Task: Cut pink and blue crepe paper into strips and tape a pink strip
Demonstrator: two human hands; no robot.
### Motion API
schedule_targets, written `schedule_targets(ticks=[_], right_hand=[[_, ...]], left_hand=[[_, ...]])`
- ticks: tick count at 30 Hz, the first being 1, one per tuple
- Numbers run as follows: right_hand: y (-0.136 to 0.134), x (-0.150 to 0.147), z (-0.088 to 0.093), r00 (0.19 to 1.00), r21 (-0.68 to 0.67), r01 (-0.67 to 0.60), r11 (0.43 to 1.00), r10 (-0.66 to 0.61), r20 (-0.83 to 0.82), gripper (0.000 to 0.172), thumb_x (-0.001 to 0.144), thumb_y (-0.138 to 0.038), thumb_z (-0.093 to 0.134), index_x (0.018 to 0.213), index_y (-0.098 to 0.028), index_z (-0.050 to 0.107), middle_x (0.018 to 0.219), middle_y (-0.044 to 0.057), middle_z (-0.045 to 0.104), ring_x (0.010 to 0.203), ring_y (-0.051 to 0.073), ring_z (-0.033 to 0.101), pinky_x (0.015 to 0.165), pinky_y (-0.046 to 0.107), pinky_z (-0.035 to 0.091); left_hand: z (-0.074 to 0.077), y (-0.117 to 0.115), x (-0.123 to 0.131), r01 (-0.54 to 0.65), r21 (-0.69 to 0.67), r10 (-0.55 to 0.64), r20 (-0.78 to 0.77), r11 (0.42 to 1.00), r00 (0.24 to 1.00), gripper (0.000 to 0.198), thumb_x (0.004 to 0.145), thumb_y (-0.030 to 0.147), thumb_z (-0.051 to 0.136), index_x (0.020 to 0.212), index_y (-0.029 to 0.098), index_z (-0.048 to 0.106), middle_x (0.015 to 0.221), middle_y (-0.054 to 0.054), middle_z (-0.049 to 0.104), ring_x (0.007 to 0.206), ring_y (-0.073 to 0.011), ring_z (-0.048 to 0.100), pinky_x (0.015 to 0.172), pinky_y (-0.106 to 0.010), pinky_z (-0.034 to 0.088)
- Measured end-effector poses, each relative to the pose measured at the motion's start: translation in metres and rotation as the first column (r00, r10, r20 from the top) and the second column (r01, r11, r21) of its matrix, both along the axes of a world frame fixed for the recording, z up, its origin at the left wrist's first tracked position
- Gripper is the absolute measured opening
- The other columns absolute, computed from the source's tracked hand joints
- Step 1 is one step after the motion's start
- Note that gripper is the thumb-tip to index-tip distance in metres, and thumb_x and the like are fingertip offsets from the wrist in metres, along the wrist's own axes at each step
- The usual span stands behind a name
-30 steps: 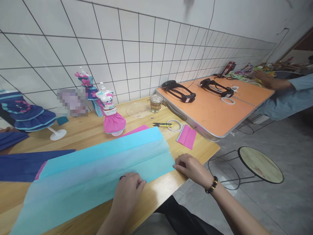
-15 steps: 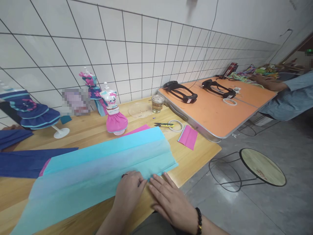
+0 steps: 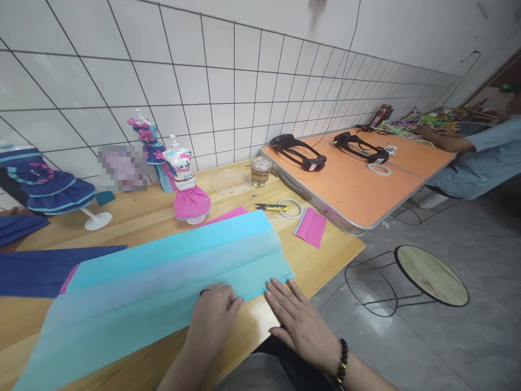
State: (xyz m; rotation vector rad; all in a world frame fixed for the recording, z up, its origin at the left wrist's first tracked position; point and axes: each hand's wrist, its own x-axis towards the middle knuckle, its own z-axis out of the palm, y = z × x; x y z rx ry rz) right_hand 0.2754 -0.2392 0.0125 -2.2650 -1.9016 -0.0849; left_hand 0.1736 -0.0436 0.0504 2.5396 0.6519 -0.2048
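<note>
A long piece of thin light-blue fabric [image 3: 175, 282] lies spread over the wooden table, with lengthwise creases. Curled on its near edge is my left hand [image 3: 215, 315], fingers closed; whether they pinch the fabric is hidden. My right hand [image 3: 299, 320] lies flat with its fingers stretched out, fingertips on the fabric's near edge close to the right corner. A dark bead bracelet [image 3: 342, 361] circles the right wrist. Bright pink fabric [image 3: 226, 216] shows from under the far edge, and navy fabric [image 3: 36, 269] lies at the left.
Small dress forms wear a pink skirt [image 3: 191, 203] and a navy dress [image 3: 61, 190]. Thread snips [image 3: 271, 207], a tape roll [image 3: 290, 209], folded pink fabric [image 3: 311, 227] and a glass [image 3: 260, 172] stand beyond. An orange table [image 3: 358, 195] holds black headsets; a person sits at right. A stool [image 3: 431, 276] stands nearby.
My right hand has slid to the right along the fabric's near edge, away from my left hand. My left hand stays at about the same spot. The view has shifted slightly.
</note>
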Motion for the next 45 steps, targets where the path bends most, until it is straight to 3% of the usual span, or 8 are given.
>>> schedule_targets(ticks=[8, 16, 24, 27, 32, 39, 45], right_hand=[[-0.016, 0.024, -0.005, 0.999, 0.017, -0.002, 1.0, 0.001, 0.037, 0.06, 0.087, -0.041, 0.045, 0.139, -0.017, 0.024, 0.139, 0.01, 0.037, 0.132, 0.024, 0.023, 0.108, 0.051, 0.018], [-0.032, 0.044, -0.013, 0.987, -0.007, 0.116, 0.993, -0.115, 0.111, 0.06, 0.088, -0.043, 0.043, 0.139, -0.019, 0.025, 0.141, 0.008, 0.033, 0.133, 0.026, 0.018, 0.107, 0.054, 0.014], [-0.035, 0.038, -0.01, 0.962, 0.065, 0.24, 0.969, -0.246, 0.118, 0.064, 0.087, -0.042, 0.044, 0.14, -0.016, 0.02, 0.143, 0.012, 0.027, 0.133, 0.028, 0.017, 0.105, 0.054, 0.021], [-0.02, 0.017, -0.006, 0.981, 0.107, 0.159, 0.981, -0.17, 0.099, 0.066, 0.087, -0.037, 0.045, 0.141, -0.014, 0.016, 0.143, 0.013, 0.028, 0.133, 0.028, 0.018, 0.105, 0.053, 0.022], [0.017, -0.021, -0.001, 0.996, 0.012, -0.05, 0.999, 0.049, 0.071, 0.061, 0.087, -0.038, 0.044, 0.139, -0.011, 0.025, 0.143, 0.011, 0.028, 0.133, 0.027, 0.019, 0.106, 0.048, 0.025], [0.031, -0.03, -0.005, 0.996, 0.063, -0.065, 0.996, 0.061, 0.07, 0.059, 0.086, -0.035, 0.048, 0.137, -0.012, 0.029, 0.139, 0.011, 0.037, 0.13, 0.024, 0.028, 0.107, 0.042, 0.024], [0.025, -0.021, -0.008, 0.993, 0.041, -0.054, 0.998, 0.049, 0.109, 0.057, 0.088, -0.036, 0.046, 0.137, -0.012, 0.031, 0.138, 0.01, 0.039, 0.129, 0.024, 0.03, 0.105, 0.044, 0.028]], left_hand=[[0.0, 0.001, 0.0, -0.002, -0.016, 0.002, -0.003, 1.0, 1.0, 0.023, 0.078, 0.028, 0.039, 0.059, 0.019, 0.047, 0.07, -0.002, 0.058, 0.075, -0.0178, 0.05, 0.064, -0.029, 0.03], [-0.003, 0.002, 0.0, -0.005, -0.029, 0.005, 0.008, 1.0, 1.0, 0.023, 0.078, 0.029, 0.04, 0.058, 0.019, 0.045, 0.069, -0.001, 0.057, 0.073, -0.0178, 0.05, 0.065, -0.029, 0.03], [-0.002, 0.001, -0.002, -0.006, -0.044, 0.007, 0.006, 0.999, 1.0, 0.023, 0.079, 0.028, 0.041, 0.059, 0.019, 0.049, 0.07, -0.001, 0.058, 0.075, -0.0177, 0.051, 0.066, -0.028, 0.03], [-0.003, 0.001, -0.003, -0.004, -0.042, 0.004, 0.006, 0.999, 1.0, 0.022, 0.079, 0.027, 0.043, 0.06, 0.019, 0.051, 0.07, -0.001, 0.059, 0.074, -0.0175, 0.051, 0.065, -0.028, 0.03], [-0.004, 0.001, -0.002, 0.007, -0.008, -0.007, 0.005, 1.0, 1.0, 0.02, 0.08, 0.027, 0.043, 0.066, 0.018, 0.054, 0.074, -0.002, 0.06, 0.076, -0.0177, 0.052, 0.066, -0.028, 0.032], [-0.005, 0.002, -0.005, 0.042, -0.011, -0.042, 0.009, 0.999, 0.999, 0.02, 0.082, 0.027, 0.045, 0.073, 0.018, 0.059, 0.079, -0.003, 0.061, 0.081, -0.0187, 0.053, 0.072, -0.03, 0.035], [-0.005, 0.03, -0.036, 0.122, -0.043, -0.122, 0.016, 0.992, 0.992, 0.016, 0.081, 0.024, 0.049, 0.087, 0.019, 0.062, 0.09, -0.005, 0.061, 0.092, -0.0213, 0.051, 0.079, -0.032, 0.035]])
